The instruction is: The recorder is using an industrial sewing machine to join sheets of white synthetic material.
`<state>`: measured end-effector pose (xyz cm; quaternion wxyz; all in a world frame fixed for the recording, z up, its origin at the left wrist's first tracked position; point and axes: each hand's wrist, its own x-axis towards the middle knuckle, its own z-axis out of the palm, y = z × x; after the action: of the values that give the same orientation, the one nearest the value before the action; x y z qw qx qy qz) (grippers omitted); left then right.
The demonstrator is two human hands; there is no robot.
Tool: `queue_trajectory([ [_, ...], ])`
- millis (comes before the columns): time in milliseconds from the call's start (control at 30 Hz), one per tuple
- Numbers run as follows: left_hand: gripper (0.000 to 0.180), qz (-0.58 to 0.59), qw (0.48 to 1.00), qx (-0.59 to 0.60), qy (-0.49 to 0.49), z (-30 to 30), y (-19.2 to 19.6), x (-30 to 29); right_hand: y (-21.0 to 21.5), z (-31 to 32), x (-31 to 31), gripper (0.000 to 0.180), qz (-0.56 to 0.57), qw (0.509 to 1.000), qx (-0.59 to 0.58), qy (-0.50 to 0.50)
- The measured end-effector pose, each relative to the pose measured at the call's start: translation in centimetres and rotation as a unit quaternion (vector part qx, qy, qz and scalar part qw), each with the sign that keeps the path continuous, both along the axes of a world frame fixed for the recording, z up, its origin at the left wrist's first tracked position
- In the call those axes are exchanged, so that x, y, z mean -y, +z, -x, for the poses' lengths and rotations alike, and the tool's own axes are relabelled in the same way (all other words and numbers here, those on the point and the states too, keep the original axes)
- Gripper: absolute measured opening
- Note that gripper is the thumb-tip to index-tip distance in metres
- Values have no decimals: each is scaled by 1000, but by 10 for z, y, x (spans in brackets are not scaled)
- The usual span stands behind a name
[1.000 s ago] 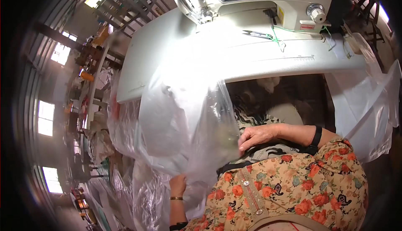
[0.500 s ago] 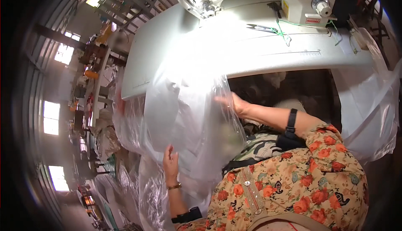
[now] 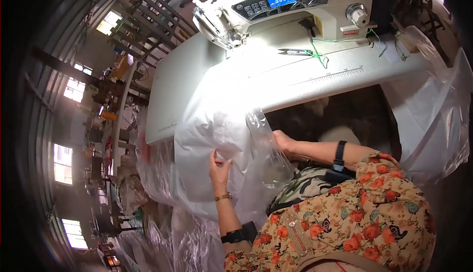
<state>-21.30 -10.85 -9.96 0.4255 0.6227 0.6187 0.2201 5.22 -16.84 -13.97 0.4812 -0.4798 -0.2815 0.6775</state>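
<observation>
A translucent white plastic sheet hangs over the front edge of the sewing machine table, its upper part washed out by bright light under the machine head. My left hand, with a bracelet at the wrist, is on the hanging part; thumb and fingertips pinch it, and creases run out from them. At the sheet's right edge my right hand is closed in a fist on the clear plastic, its fingertips hidden. Above stands the white sewing machine with a lit blue display; its needle area is lost in glare.
Thread snips lie on the machine bed beside green thread. More plastic sheeting drapes off the table's right end. Crumpled clear plastic hangs low at the left. A cluttered shelf stands farther left.
My left hand has moved up and right and now pinches the sheet. The right hand has closed from spread fingers into a fist at the sheet's edge. The view has shifted, showing more machine.
</observation>
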Motion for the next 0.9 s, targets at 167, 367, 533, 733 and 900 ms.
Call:
queue_trajectory([
  [167, 73, -257, 959, -117, -19, 26, -21, -22, 108, -58, 78, 35, -238, 969, 52, 45],
  [367, 57, -148, 989, 12, -18, 31, -29, -36, 62, -123, 103, 41, -56, 989, 134, -19],
  [533, 48, -200, 980, -3, -13, -1, -24, -31, 42, -135, 104, 27, -110, 805, 581, -48],
  [733, 46, -295, 955, -16, 4, -38, -12, -33, 94, -102, 101, 22, -271, 782, 532, -178],
  [900, 46, -288, 957, -18, 35, -46, 0, -36, 86, -78, 94, 30, -224, 812, 490, -225],
])
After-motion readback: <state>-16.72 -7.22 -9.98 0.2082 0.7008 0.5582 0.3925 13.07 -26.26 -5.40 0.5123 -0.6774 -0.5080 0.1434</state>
